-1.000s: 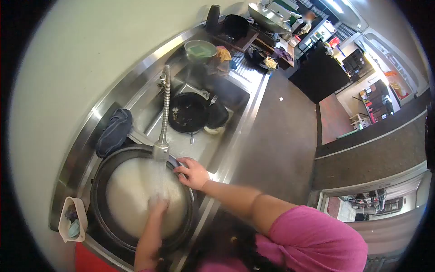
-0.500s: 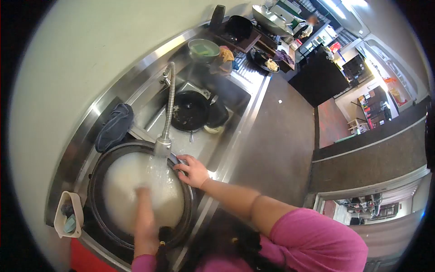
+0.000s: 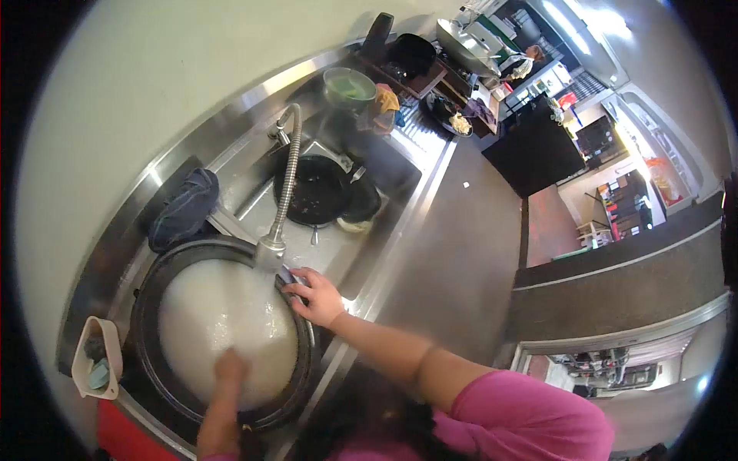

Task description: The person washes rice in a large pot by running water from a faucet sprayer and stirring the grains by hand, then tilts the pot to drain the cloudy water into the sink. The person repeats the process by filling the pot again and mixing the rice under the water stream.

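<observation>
Left hand drawn back within black pot.

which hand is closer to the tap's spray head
Right. The right hand is at the pot's rim, close beside the spray head; the left hand is farther off, in the cloudy liquid toward the pot's near side.

A pale wall stands left of a grey-brown floor, a boxy black unit and bright ceiling light beyond.
</observation>
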A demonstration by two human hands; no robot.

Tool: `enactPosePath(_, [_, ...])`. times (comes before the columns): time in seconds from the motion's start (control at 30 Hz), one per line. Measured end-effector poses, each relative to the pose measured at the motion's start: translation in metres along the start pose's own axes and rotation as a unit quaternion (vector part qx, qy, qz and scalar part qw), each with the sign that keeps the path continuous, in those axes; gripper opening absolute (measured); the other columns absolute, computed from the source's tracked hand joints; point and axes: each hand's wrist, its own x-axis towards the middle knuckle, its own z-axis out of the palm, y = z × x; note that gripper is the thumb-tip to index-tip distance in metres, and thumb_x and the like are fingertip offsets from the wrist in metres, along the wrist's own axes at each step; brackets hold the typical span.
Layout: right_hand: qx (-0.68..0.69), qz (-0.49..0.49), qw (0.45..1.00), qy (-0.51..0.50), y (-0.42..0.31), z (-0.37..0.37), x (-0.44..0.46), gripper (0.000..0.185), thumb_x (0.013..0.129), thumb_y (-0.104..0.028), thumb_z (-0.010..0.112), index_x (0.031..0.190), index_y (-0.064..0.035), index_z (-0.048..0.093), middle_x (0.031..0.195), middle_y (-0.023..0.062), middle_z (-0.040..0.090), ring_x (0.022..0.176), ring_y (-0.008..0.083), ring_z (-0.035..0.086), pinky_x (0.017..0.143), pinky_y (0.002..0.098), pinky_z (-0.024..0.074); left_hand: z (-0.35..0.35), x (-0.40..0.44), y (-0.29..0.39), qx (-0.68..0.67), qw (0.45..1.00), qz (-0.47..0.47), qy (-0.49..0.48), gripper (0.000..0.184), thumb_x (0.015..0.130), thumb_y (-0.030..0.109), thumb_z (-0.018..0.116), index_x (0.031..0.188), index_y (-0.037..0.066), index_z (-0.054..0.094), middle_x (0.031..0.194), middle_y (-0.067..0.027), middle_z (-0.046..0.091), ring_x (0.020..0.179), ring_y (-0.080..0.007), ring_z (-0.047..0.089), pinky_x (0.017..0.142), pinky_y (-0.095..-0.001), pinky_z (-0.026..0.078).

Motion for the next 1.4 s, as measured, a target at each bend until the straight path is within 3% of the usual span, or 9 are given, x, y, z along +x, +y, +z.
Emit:
enactPosePath(0.27, [-0.020, -0.002, 1.000, 0.013, 0.006, 0.006, 0.001, 0.029, 0.077, -0.015, 0.066, 0.105, -0.0194, 0.066, 0.128, 0.0116, 0.055, 0.120, 0.0354, 0.053, 0.095, 0.0448, 0.0491, 0.047, 0.160, -0.090, 0.057, 0.998, -0.032, 0.023, 0.033, 0.081, 0.032, 0.065, 0.097, 0.005, 0.074, 0.117, -0.0167, 0.067, 0.103, -0.0342, 0.066, 0.090, -0.0464, 0.053])
enactPosePath(0.47, [-0.035, -0.008, 0.999, 0.008, 0.003, 0.003, 0.004, 0.027, 0.078, -0.017, 0.066, 0.105, -0.0200, 0.066, 0.127, 0.0112, 0.055, 0.118, 0.0346, 0.054, 0.094, 0.0443, 0.0496, -0.008, 0.205, 0.027, 0.103, 0.985, 0.046, -0.134, 0.047, 0.088, 0.032, 0.062, 0.126, 0.005, 0.062, 0.142, -0.0215, 0.048, 0.130, -0.0352, 0.048, 0.106, -0.0447, 0.042])
enactPosePath(0.63, [-0.018, 0.001, 1.000, -0.009, 0.002, 0.004, 0.002, 0.028, 0.078, -0.015, 0.065, 0.105, -0.0175, 0.062, 0.128, 0.0123, 0.054, 0.117, 0.0365, 0.052, 0.097, 0.0437, 0.0472, 0.070, 0.170, 0.057, 0.069, 0.972, 0.192, 0.115, 0.043, 0.086, 0.027, 0.063, 0.123, 0.006, 0.063, 0.133, -0.0215, 0.055, 0.123, -0.0415, 0.053, 0.101, -0.0519, 0.044])
enactPosePath(0.77, [-0.035, -0.012, 0.999, 0.002, -0.003, 0.003, 0.004, 0.026, 0.079, -0.016, 0.066, 0.105, -0.0177, 0.061, 0.125, 0.0126, 0.055, 0.115, 0.0350, 0.053, 0.095, 0.0436, 0.0478, 0.127, 0.136, 0.032, 0.170, 0.774, 0.437, 0.426, 0.040, 0.084, 0.023, 0.063, 0.121, 0.006, 0.064, 0.126, -0.0216, 0.060, 0.117, -0.0465, 0.056, 0.097, -0.0578, 0.045])
enactPosePath(0.87, [-0.028, -0.008, 1.000, -0.002, -0.002, 0.004, 0.004, 0.026, 0.078, -0.017, 0.066, 0.104, -0.0180, 0.062, 0.124, 0.0122, 0.055, 0.115, 0.0352, 0.053, 0.095, 0.0439, 0.0481, 0.091, 0.073, 0.060, 0.046, 0.945, 0.247, 0.207, 0.046, 0.083, 0.027, 0.065, 0.124, 0.006, 0.059, 0.124, -0.0232, 0.059, 0.114, -0.0513, 0.054, 0.097, -0.0628, 0.042])
enactPosePath(0.97, [-0.035, -0.008, 0.999, 0.014, 0.004, 0.009, 0.002, 0.027, 0.076, -0.015, 0.065, 0.102, -0.0205, 0.066, 0.125, 0.0112, 0.057, 0.107, 0.0341, 0.057, 0.087, 0.0447, 0.0501, 0.091, 0.074, 0.005, 0.006, 0.894, 0.302, 0.331, 0.028, 0.083, 0.024, 0.061, 0.105, 0.007, 0.069, 0.103, -0.0162, 0.069, 0.093, -0.0352, 0.065, 0.091, -0.0461, 0.050])
enactPosePath(1.03, [-0.013, 0.006, 1.000, 0.020, 0.003, 0.012, 0.004, 0.026, 0.073, -0.011, 0.066, 0.098, -0.0201, 0.064, 0.120, 0.0127, 0.057, 0.108, 0.0361, 0.056, 0.090, 0.0456, 0.0494, -0.030, 0.010, 0.035, 0.131, 0.967, 0.202, 0.082, 0.032, 0.081, 0.028, 0.063, 0.104, 0.007, 0.069, 0.100, -0.0160, 0.068, 0.089, -0.0365, 0.064, 0.084, -0.0468, 0.051])
enactPosePath(1.2, [-0.024, 0.027, 0.999, -0.001, 0.018, 0.033, -0.001, 0.028, 0.074, -0.013, 0.066, 0.101, -0.0211, 0.068, 0.124, 0.0124, 0.058, 0.109, 0.0360, 0.056, 0.088, 0.0461, 0.0496, -0.047, 0.122, 0.032, 0.125, 0.991, 0.024, -0.035, 0.028, 0.090, 0.022, 0.053, 0.105, 0.011, 0.074, 0.111, -0.0116, 0.071, 0.102, -0.0303, 0.068, 0.082, -0.0417, 0.054])
enactPosePath(1.4, [-0.019, 0.027, 0.999, 0.007, 0.003, 0.031, 0.002, 0.026, 0.075, -0.015, 0.066, 0.100, -0.0214, 0.068, 0.125, 0.0125, 0.058, 0.107, 0.0361, 0.059, 0.087, 0.0449, 0.0508, 0.014, 0.163, 0.081, -0.017, 0.975, 0.131, 0.181, 0.020, 0.082, 0.019, 0.059, 0.085, 0.007, 0.075, 0.092, -0.0165, 0.072, 0.089, -0.0316, 0.069, 0.077, -0.0423, 0.054])
